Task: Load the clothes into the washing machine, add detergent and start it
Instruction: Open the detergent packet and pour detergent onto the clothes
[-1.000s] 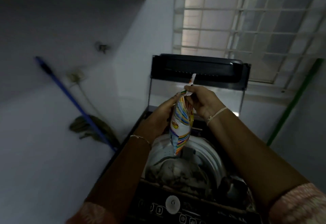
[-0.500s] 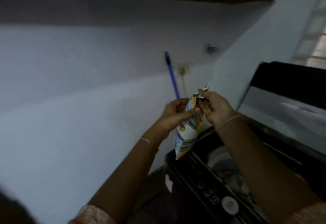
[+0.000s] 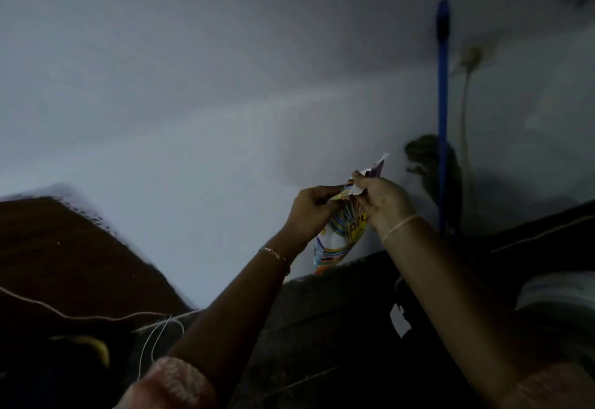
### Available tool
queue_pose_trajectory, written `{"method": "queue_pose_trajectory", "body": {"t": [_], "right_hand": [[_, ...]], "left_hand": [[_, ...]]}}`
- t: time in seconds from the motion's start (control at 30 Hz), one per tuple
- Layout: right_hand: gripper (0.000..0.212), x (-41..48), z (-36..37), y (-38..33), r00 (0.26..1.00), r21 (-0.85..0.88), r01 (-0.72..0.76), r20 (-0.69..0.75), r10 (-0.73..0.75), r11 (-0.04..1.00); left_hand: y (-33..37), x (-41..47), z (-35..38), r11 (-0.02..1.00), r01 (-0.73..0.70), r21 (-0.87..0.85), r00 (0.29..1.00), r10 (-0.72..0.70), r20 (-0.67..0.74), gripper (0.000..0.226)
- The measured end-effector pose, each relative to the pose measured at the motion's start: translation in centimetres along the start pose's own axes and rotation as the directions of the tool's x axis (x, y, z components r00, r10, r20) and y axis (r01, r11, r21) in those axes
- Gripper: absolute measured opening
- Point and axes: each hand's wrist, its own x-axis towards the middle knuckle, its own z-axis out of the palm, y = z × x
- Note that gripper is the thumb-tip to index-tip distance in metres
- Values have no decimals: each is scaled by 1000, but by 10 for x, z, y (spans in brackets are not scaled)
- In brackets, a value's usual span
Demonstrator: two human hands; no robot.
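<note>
Our left hand (image 3: 314,212) grips the colourful striped plastic detergent sachet (image 3: 338,241) near its top, our right hand (image 3: 383,207) pinches the torn strip, in the air beside the dark washing machine (image 3: 547,247); we should tear slowly, keeping it upright.

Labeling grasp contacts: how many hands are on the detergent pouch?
2. The left hand grips the detergent pouch at its upper left; the right hand pinches its top right corner.

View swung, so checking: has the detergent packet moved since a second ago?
Yes. The detergent packet moved left: earlier right of the blue mop handle, now left of it.
</note>
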Motion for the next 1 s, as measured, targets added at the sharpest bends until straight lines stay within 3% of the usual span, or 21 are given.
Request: {"method": "queue_pose_trajectory", "body": {"t": [0.13,0.23,0.27,0.43,0.53,0.77,0.9,1.0], "right_hand": [[23,50,5,48,991,-14,-83,-105,81,996],[10,82,2,79,970,64,-156,-176,165,986],[14,91,0,89,961,89,-186,-191,200,979],[18,146,-12,148,923,113,-354,-118,366,928],[38,184,-24,188,893,198,-389,-157,421,900],[46,279,-57,281,820,213,-426,-319,475,879],[47,325,-71,321,789,222,-438,-370,491,871],[48,353,-82,349,754,252,-462,-393,526,850]], "left_hand": [[-58,36,-7,982,33,187,999,-33,-4,35],[-94,58,-6,948,40,316,999,-47,16,37],[-106,64,-5,939,46,341,998,-59,27,38],[-175,93,4,888,131,440,976,-194,100,42],[-226,114,8,882,197,428,963,-256,84,52],[-340,156,38,789,402,465,841,-519,153,47],[-393,176,53,720,590,366,761,-647,45,47],[-428,187,62,706,670,232,711,-699,77,42]]}}
